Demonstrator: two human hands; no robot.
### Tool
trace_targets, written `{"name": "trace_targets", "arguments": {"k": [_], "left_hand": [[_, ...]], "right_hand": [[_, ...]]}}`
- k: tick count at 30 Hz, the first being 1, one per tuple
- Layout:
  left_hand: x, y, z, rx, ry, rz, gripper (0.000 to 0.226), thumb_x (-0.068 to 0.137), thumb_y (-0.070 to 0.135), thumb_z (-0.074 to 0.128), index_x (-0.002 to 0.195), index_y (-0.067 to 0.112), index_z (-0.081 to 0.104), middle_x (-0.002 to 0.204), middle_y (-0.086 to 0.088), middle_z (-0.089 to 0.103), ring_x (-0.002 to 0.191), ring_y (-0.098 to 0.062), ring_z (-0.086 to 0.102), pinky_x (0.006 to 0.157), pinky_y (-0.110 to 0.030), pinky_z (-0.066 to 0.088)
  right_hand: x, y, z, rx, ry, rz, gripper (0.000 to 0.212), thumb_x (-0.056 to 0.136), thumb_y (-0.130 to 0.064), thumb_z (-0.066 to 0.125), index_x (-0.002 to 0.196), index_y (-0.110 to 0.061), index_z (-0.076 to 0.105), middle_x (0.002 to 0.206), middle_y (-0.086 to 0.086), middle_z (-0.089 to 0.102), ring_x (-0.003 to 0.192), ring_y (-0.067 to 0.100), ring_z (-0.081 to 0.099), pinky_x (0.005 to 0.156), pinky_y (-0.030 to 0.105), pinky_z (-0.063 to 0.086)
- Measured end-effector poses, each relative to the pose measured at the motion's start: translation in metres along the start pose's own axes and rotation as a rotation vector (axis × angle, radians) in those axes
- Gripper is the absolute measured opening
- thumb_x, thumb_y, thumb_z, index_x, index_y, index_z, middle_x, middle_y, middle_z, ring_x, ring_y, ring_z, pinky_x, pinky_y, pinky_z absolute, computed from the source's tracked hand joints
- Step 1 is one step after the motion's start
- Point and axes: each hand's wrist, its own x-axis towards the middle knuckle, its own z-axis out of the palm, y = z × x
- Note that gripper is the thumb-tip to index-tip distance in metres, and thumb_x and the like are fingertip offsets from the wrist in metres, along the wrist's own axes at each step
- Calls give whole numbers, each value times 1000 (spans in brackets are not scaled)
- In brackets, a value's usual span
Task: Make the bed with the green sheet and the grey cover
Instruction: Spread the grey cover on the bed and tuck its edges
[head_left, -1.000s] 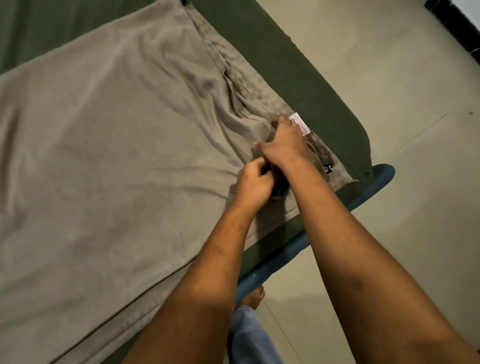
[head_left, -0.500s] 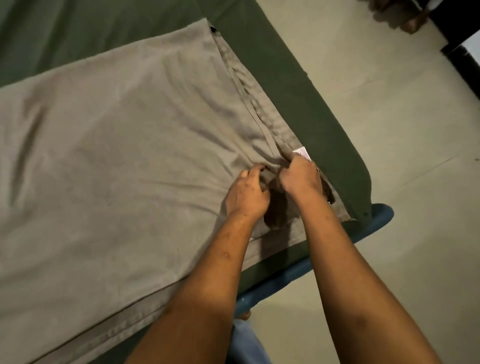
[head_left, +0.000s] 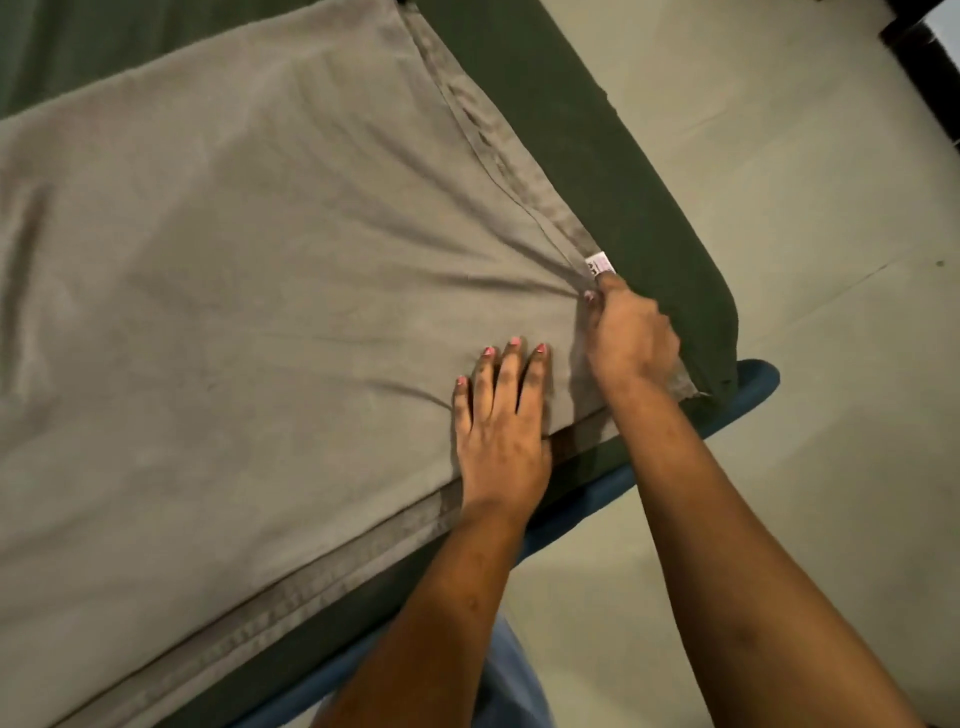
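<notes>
Left fingers (head_left: 511, 371): straight and slightly spread, flat on the grey cover (head_left: 260, 291) and holding nothing; probably pinning the cloth so it does not slide.
Right fingers (head_left: 602, 287): curled tight, pinching a bunch of the cover's hem just below a white tag (head_left: 600, 262).
Left hand (head_left: 501, 436): palm down near the cover's near edge, just beside the other hand.
Right hand (head_left: 631, 338): at the cover's corner; creases fan out from its pinch, so the cloth looks drawn taut towards that corner.
Grey cover: spread over most of the bed, its seamed border running along the near and right sides, with a few wrinkles left.
Green sheet (head_left: 628, 182): under the cover, showing as a band on the right side, at the corner and along the top.
Bed frame (head_left: 753, 382): blue rim below the sheet's corner.
Step, as I judge it: squaring and smoothing this corner; the task seems well along.
</notes>
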Motion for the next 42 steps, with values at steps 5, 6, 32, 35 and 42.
{"name": "trace_targets", "arguments": {"k": [5,6,32,35,42], "left_hand": [[-7,-5,-8,-44,-222,-50,68,98,31,42,152,33,0,161,5,-2,148,-22,-8,119,-49,2],[-7,-5,-10,-64,-217,-25,67,98,30,41,152,34,1,161,4,-1,148,-22,-7,119,-49,2],[161,-104,-85,-135,-94,-262,62,97,39,46,151,31,17,160,4,8,147,-23,2,115,-55,8],[183,-114,-89,-122,-85,-283,64,96,37,47,151,31,14,160,3,7,147,-24,1,115,-57,7],[234,-138,-98,-113,-32,-297,67,96,44,45,152,29,11,161,5,2,148,-23,-3,114,-59,3]], "right_hand": [[-9,4,8,-26,30,-6,26,103,-29,37,120,-17,51,111,14,63,100,35,62,70,35,40],[-8,6,5,-22,54,7,27,103,-31,36,119,-15,51,110,14,63,99,36,62,69,34,39],[116,-179,13,275,-105,-22,65,84,-57,59,136,-23,41,141,6,38,131,31,34,103,46,32],[142,-205,13,339,-72,-17,66,83,-57,61,136,-23,42,141,6,36,131,30,34,104,47,30],[201,-257,0,445,-213,-13,54,71,-43,70,119,-20,60,123,3,62,118,27,56,100,37,44]]}}
